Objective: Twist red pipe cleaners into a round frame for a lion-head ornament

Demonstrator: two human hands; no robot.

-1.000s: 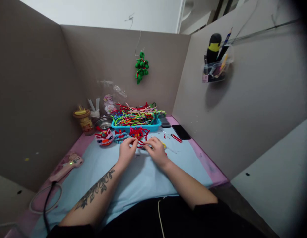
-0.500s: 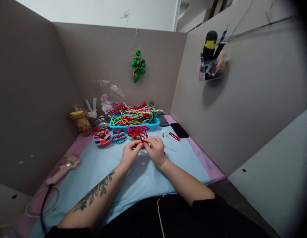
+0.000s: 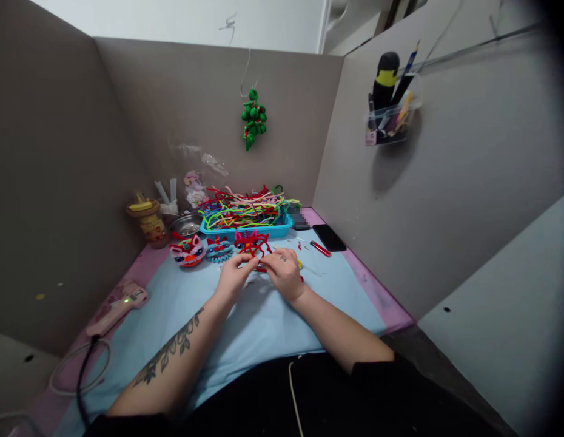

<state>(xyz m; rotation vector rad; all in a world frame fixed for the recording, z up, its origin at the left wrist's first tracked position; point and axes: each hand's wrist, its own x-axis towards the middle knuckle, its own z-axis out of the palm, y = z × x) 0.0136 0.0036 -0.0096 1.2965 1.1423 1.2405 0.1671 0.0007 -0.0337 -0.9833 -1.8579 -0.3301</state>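
Note:
Red pipe cleaners, bent into loops, stand up between my two hands over the middle of the table. My left hand pinches them from the left with thumb and forefinger. From the right, my right hand pinches the same bundle, its fingertips almost touching the left ones. Just behind sit fuzzy animal-face pieces: a pink and red one, a blue one and a pink-eared one, which the red loops partly cover.
A blue tray heaped with coloured pipe cleaners stands at the back, beside a metal bowl. A phone and a red cutter lie right. A pink glue gun with a cable lies left. Partition walls enclose the table.
My left hand has shifted slightly left and down. The red loops have turned and lowered a little, showing more of the pink-eared piece behind.

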